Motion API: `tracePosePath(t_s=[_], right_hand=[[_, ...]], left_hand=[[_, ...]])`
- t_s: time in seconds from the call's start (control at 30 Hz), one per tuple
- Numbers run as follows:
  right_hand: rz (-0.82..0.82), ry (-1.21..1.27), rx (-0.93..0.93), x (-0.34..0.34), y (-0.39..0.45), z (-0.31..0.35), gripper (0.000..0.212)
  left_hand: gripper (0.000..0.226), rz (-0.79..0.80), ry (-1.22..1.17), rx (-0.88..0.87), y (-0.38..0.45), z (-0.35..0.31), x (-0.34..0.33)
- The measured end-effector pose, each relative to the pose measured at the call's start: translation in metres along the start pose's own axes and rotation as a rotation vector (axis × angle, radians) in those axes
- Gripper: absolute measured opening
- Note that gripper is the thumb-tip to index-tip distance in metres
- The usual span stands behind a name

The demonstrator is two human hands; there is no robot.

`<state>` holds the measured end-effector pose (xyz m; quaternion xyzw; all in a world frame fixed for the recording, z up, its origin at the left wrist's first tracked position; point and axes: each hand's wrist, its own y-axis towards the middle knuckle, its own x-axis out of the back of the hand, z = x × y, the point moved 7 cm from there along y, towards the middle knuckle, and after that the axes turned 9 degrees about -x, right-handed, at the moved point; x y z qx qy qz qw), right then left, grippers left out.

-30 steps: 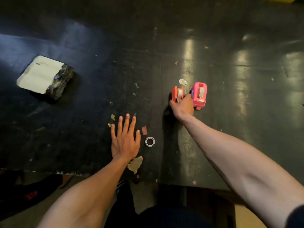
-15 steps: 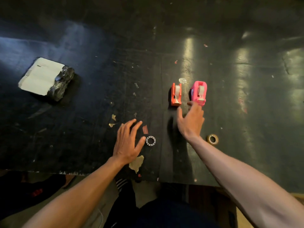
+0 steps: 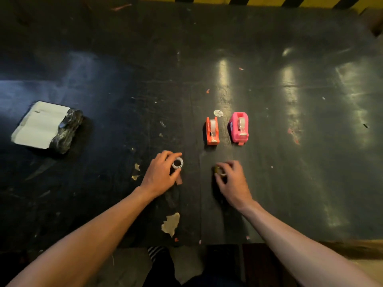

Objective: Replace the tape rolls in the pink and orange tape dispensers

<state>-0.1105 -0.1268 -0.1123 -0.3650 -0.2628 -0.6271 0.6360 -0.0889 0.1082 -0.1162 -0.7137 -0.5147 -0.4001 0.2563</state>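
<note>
Two small tape dispensers stand side by side on the dark table (image 3: 290, 183), each with a clear roll inside: the orange dispenser (image 3: 212, 131) on the left, the pink dispenser (image 3: 239, 127) on the right. Below them, my left hand (image 3: 160, 176) pinches a white patterned tape ring (image 3: 177, 163) between thumb and fingers. My right hand (image 3: 233, 179) is curled over a brownish tape ring (image 3: 218, 170), which is mostly hidden under the fingers.
A white block wrapped partly in black plastic (image 3: 47, 127) lies at the far left. Scraps of torn paper (image 3: 171, 223) and tape bits dot the surface near its front edge. A yellow-black striped edge (image 3: 248, 0) runs along the back.
My right hand has left the dispensers and come down onto the brownish ring. My left hand has closed on the white ring. The view has shifted so the table appears lower.
</note>
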Motion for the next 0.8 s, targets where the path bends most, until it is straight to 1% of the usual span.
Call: tracePosePath(t_s=[0.07, 0.13, 0.2, 0.3, 0.43, 0.53, 0.6, 0.7, 0.77, 0.8], right_hand=[[0.118, -0.010, 0.125, -0.024, 0.017, 0.036, 0.035], [0.187, -0.031, 0.178, -0.041, 0.041, 0.066, 0.034], [0.226, -0.049, 0.144, -0.050, 0.068, 0.087, 0.036], [0.252, -0.093, 0.044, -0.055, 0.105, 0.102, 0.043], [0.222, -0.193, -0.025, -0.052, 0.130, 0.106, 0.039], [0.239, -0.223, -0.066, -0.053, 0.135, 0.108, 0.043], [0.259, -0.237, -0.073, -0.054, 0.133, 0.109, 0.046], [0.291, -0.210, -0.106, -0.045, 0.132, 0.114, 0.052], [0.305, -0.154, -0.142, -0.043, 0.122, 0.113, 0.057], [0.290, -0.115, -0.160, -0.041, 0.119, 0.110, 0.058]], left_hand=[[0.053, -0.050, 0.010, 0.127, 0.017, 0.017, 0.013], [0.051, -0.036, 0.023, 0.239, 0.033, 0.033, 0.021], [0.049, -0.021, 0.031, 0.316, 0.046, 0.044, 0.027], [0.048, -0.011, 0.026, 0.380, 0.061, 0.052, 0.034], [0.048, -0.014, 0.016, 0.416, 0.073, 0.054, 0.034], [0.049, -0.029, 0.013, 0.431, 0.077, 0.052, 0.034], [0.055, -0.014, 0.013, 0.433, 0.077, 0.049, 0.033], [0.076, 0.030, -0.020, 0.474, 0.077, 0.044, 0.039], [0.087, 0.007, -0.094, 0.546, 0.070, 0.041, 0.040], [0.089, -0.026, -0.136, 0.586, 0.066, 0.040, 0.042]])
